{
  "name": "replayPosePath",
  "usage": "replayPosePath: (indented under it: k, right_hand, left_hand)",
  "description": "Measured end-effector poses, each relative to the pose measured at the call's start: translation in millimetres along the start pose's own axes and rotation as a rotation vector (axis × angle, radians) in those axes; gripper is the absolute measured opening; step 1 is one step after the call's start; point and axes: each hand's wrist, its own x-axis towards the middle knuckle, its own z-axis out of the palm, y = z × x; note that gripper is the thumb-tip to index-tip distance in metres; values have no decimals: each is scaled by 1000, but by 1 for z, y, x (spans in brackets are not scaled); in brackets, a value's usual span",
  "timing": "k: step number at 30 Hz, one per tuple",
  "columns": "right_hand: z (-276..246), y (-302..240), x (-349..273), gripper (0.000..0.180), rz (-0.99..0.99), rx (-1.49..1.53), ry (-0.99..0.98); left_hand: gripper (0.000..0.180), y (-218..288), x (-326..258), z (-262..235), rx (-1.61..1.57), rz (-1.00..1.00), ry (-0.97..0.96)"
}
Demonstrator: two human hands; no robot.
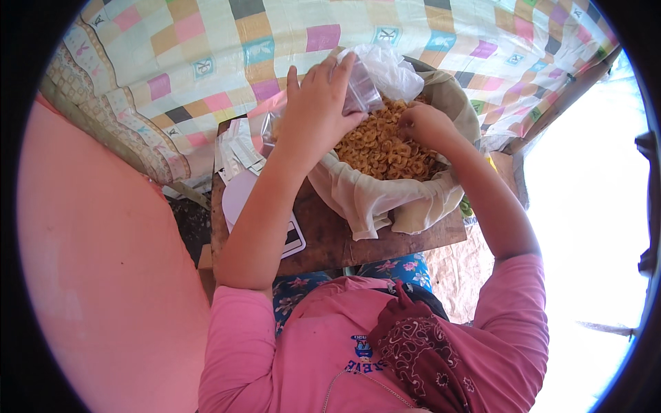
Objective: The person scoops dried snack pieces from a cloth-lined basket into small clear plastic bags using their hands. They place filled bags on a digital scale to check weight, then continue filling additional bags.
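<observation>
A cloth-lined basin (368,196) holds a heap of golden-brown, thin round slices that look like banana chips (385,148). At its far left, my left hand (318,103) has its fingers raised and its thumb apart, with a clear plastic bag (363,89) between thumb and fingers. My right hand (427,125) is over the right side of the heap, fingers curled down into the chips; the fingertips are partly hidden. Behind the heap, a crumpled white plastic bag (396,69) rests at the basin's far rim.
The basin stands on a brown wooden table (330,241). Left of it lie a white kitchen scale (295,237), partly behind my left forearm, and white printed strips (239,148). A patterned sheet (255,55) hangs behind; a pink sheet (103,261) covers the left side.
</observation>
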Motion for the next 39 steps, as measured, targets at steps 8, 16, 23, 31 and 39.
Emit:
replayPosePath:
  k: [8, 16, 23, 31, 39]
  right_hand:
    - [-61, -21, 9, 22, 190, 535, -64]
    - [-70, -39, 19, 19, 158, 831, 5]
    - [-4, 6, 53, 32, -54, 166, -171]
    - [-20, 3, 19, 40, -245, 65, -579]
    - [-34, -9, 64, 28, 21, 291, -367]
  left_hand:
    - [92, 4, -27, 1, -79, -4, -138]
    - [93, 6, -20, -1, -143, -48, -131]
    - [92, -4, -21, -7, -95, -68, -73]
    - [89, -24, -35, -28, -59, -144, -78]
    - [88, -21, -32, -27, -65, -123, -44]
